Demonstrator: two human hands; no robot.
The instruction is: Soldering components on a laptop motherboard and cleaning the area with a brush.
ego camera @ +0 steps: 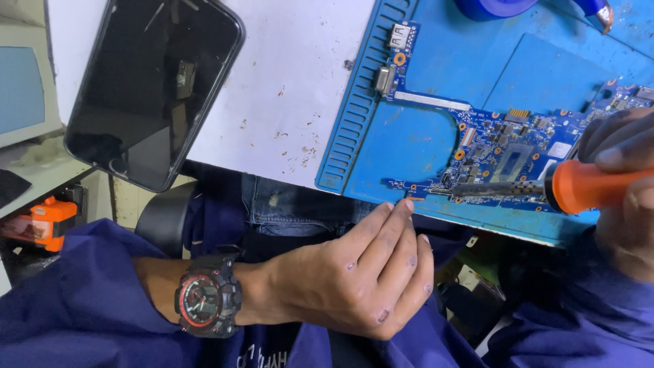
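Here, 1 circuit board (504, 146): blue, thin, flat on the blue mat (402, 136), right side, near edge of the white table (293, 82). Likely light, stiff, fragile; parts crowd the top, so hold by bare edges only. Right hand (630, 197): fingers closed round an orange-handled screwdriver (531, 189), tip resting on the board's near edge. Left hand (361, 272): fingers straight, loosely together, holding nothing, tips touching the mat's near rim. Also: black phone (153, 85) far left, wristwatch (208, 296) on left wrist.
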